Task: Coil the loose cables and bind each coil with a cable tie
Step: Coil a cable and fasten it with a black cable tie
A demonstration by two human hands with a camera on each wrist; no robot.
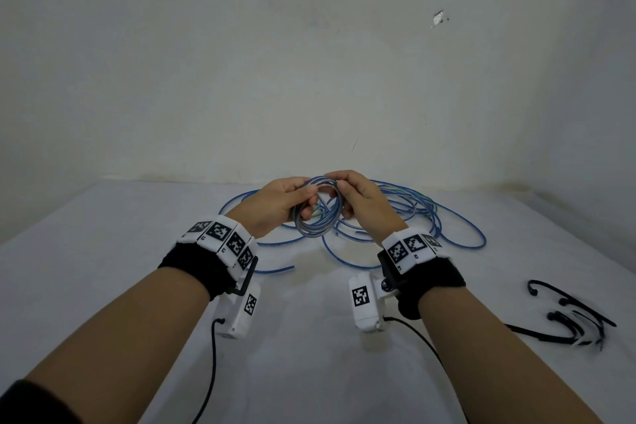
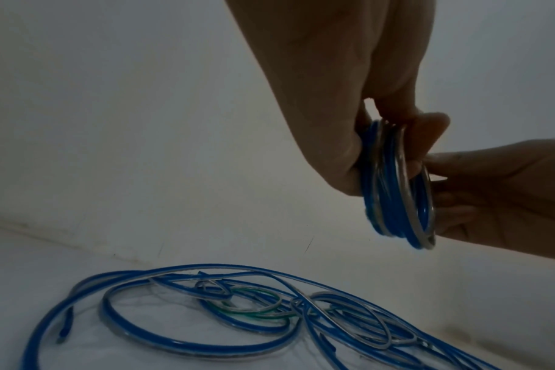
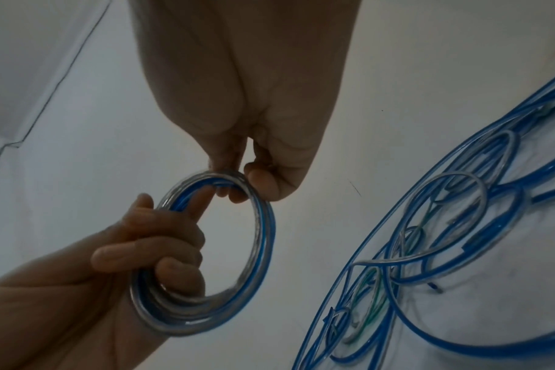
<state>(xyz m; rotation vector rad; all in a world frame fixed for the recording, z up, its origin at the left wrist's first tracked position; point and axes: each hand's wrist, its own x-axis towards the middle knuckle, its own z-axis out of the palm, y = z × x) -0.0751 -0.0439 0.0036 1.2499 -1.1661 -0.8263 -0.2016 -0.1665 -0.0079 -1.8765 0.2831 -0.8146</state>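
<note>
coil [image 1: 318, 208] gripped by left hand [image 1: 280, 205], pinched by right hand [image 1: 361, 205] | ties [image 1: 571, 318] on counter [image 1: 103, 268], nearer right hand

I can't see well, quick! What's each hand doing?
Left hand: fingers curled round the coil, gripping it.
Right hand: pinching the top of the same coil.

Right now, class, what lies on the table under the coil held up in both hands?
Loose blue cables sprawl on the table beneath the coil. The hands and coil cover part of them.
</note>
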